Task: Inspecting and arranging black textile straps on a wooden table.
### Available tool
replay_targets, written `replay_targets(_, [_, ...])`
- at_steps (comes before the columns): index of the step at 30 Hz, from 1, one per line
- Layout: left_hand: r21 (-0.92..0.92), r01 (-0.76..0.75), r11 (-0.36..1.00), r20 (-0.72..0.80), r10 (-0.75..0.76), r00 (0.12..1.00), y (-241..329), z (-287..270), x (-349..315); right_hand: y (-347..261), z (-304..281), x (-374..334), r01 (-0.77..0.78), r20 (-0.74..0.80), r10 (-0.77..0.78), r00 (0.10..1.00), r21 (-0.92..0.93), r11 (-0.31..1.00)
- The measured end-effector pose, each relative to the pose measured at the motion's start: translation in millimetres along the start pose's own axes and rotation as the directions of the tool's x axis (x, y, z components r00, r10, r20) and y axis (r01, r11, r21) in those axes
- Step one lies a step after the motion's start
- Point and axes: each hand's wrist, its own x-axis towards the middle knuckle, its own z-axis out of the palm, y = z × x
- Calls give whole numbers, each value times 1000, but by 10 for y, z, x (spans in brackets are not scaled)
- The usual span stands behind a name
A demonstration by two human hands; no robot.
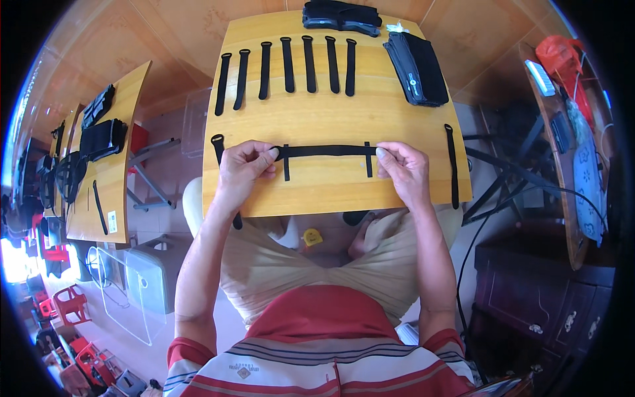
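Observation:
A black hook-and-loop strap (327, 151) is stretched sideways near the front of the wooden table. My left hand (246, 169) pinches its left end, and my right hand (405, 171) pinches the right end. Two short black strips, a left one (287, 171) and a right one (369, 169), lie upright on the tabletop, crossed by the strap. Partly hidden by my left hand and wrist, another strap (217, 144) lies at the table's left edge. To the right of my right hand, a single strap (452, 169) lies lengthwise.
Several looped straps (308, 66) lie in a row on the far half of the table (317, 198). Beyond them are a folded black bundle (340, 18) and a stack of black straps (423, 69). A side table (126, 165) stands left; a yellow tape measure (312, 237) shows below.

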Motion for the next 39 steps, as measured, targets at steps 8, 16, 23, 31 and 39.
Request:
replay_targets(8, [-20,39,999,16,-39,999,134,10,-62,0,-35,-29,-43,29,39,999,145,989])
replay_targets(16, [-9,-113,994,30,114,993,57,33,-100,67,-50,-62,32,37,-42,998,236,971])
replay_targets(23, [36,-142,989,5,142,990,36,18,-45,122,-51,8,92,15,-95,995,115,989])
replay_targets(31, [156,-134,979,-15,138,990,-17,-3,115,171,12,106,88,-44,-87,995,8,996])
replay_targets(39, [244,-109,964,26,106,994,-35,-10,203,155,36,144,105,-69,-122,990,-208,972])
